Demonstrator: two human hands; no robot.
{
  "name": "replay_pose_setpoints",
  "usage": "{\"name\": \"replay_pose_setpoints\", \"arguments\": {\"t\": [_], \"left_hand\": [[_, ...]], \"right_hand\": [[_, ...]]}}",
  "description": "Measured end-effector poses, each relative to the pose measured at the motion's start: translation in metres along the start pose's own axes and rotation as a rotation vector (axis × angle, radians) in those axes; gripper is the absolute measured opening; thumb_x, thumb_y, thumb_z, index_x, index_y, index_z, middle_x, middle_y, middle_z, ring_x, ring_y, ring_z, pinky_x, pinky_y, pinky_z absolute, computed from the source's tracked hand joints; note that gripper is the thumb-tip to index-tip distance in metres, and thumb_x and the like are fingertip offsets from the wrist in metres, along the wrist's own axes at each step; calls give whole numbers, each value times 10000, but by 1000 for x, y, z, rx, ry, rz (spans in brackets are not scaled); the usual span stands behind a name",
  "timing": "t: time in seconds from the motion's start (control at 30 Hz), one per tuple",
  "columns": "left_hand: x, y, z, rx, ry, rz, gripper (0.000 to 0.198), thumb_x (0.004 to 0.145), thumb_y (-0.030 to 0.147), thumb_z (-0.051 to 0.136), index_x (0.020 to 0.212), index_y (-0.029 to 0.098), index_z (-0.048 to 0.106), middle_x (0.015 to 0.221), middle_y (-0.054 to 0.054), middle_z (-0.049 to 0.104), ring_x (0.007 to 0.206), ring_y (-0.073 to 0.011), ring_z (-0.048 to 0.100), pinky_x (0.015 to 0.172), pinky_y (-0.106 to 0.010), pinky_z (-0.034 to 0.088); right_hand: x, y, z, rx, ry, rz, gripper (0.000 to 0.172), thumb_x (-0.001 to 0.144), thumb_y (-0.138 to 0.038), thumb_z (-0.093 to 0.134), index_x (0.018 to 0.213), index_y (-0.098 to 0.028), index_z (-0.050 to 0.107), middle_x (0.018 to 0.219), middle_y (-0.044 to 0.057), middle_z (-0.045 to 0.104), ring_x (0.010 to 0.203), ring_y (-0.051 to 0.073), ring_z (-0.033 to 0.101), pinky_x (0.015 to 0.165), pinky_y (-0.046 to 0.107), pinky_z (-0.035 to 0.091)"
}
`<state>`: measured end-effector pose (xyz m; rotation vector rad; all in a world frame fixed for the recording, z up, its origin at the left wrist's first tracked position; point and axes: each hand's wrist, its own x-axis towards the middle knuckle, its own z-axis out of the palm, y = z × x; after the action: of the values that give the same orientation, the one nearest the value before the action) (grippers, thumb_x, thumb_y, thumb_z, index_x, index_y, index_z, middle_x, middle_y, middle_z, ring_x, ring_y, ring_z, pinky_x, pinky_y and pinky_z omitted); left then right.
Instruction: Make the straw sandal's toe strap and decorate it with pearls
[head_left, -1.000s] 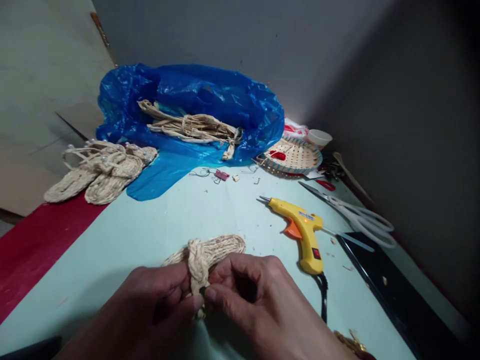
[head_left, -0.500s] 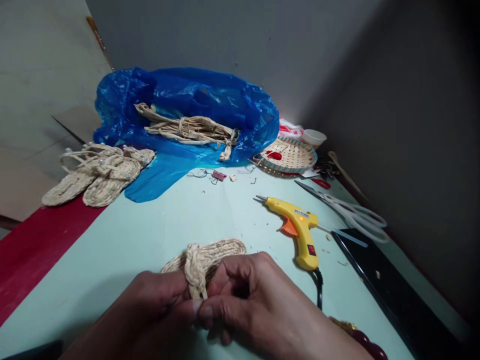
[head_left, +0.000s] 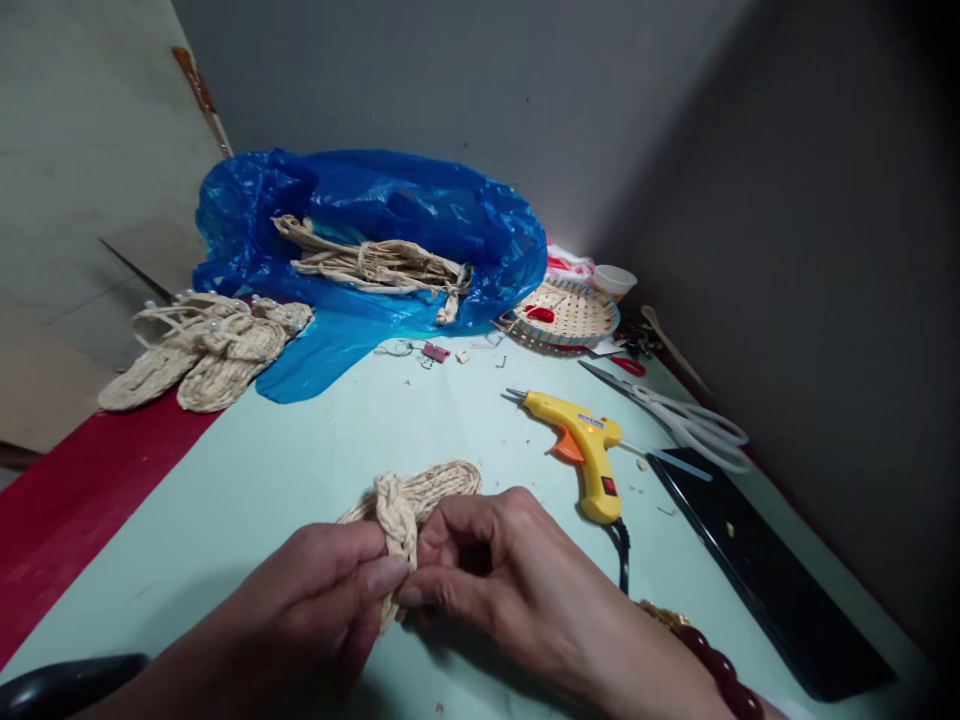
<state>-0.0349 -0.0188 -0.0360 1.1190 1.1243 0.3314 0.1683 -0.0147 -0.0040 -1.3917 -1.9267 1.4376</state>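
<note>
Low in the head view, both hands grip a small woven straw sandal with a braided strap crossing its sole. My left hand pinches the strap from the left, thumb pressed on its lower end. From the right, my right hand holds the same end between thumb and fingers. Part of the sole is hidden behind the fingers. Right of the hands lies a yellow glue gun with an orange trigger, its nozzle pointing left and a glue stick in its back.
A blue plastic bag with a straw bundle lies at the back. Finished-looking straw sandals rest at left. On the right are a woven basket, white-handled scissors and a black flat object. A dark handle shows bottom left.
The sandal has tilted and shifted slightly upward in my hands. My left thumb now lies across the strap's lower end. The whole view has shifted a little.
</note>
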Motion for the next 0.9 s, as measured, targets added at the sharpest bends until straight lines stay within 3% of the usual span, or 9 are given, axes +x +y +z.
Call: {"name": "replay_pose_setpoints", "arguments": {"t": [0.2, 0.37, 0.47, 0.6, 0.73, 0.9], "left_hand": [[-1, -1, 4, 56, 51, 30, 378, 866, 513, 613, 624, 236, 526, 476, 59, 530, 532, -139, 449, 568, -253, 380], [2, -8, 2, 255, 31, 103, 410, 943, 471, 465, 592, 260, 488, 540, 26, 553, 620, -176, 501, 613, -276, 436], [0, -2, 0, 362, -5, 128, 412, 959, 454, 435, 589, 274, 430, 533, 43, 515, 579, -169, 467, 599, -286, 407], [-2, 9, -1, 300, -54, 151, 446, 965, 529, 414, 597, 276, 431, 545, 48, 483, 573, -168, 448, 615, -298, 406], [-2, 12, -1, 286, -73, 66, 557, 938, 623, 419, 526, 258, 500, 497, 51, 431, 494, -149, 371, 482, -292, 297], [-4, 16, -6, 363, 23, 78, 367, 855, 535, 584, 676, 226, 667, 544, 1, 691, 570, -178, 559, 573, -261, 393]], "right_hand": [[0, 0, 4, -110, 21, -41, 190, 865, -205, 773, 735, -198, 634, 659, -60, 578, 649, 107, 504, 598, 233, 355], [1, -2, 4, -200, 58, -200, 199, 892, -157, 770, 771, -189, 614, 938, 17, 631, 937, 180, 565, 766, 268, 429], [-2, -3, 4, -201, 32, -162, 213, 885, -180, 780, 827, -204, 576, 911, 14, 638, 871, 183, 582, 725, 273, 441], [-7, -4, 5, -220, 52, -88, 224, 913, -205, 745, 787, -219, 561, 808, 2, 681, 772, 189, 614, 653, 277, 421], [-5, -3, 6, -200, 42, -98, 193, 922, -198, 735, 769, -207, 617, 809, 1, 702, 795, 179, 619, 677, 272, 416], [5, 0, 2, -134, 59, -93, 160, 870, -154, 777, 761, -175, 663, 763, -8, 673, 726, 143, 561, 630, 254, 373]]}}
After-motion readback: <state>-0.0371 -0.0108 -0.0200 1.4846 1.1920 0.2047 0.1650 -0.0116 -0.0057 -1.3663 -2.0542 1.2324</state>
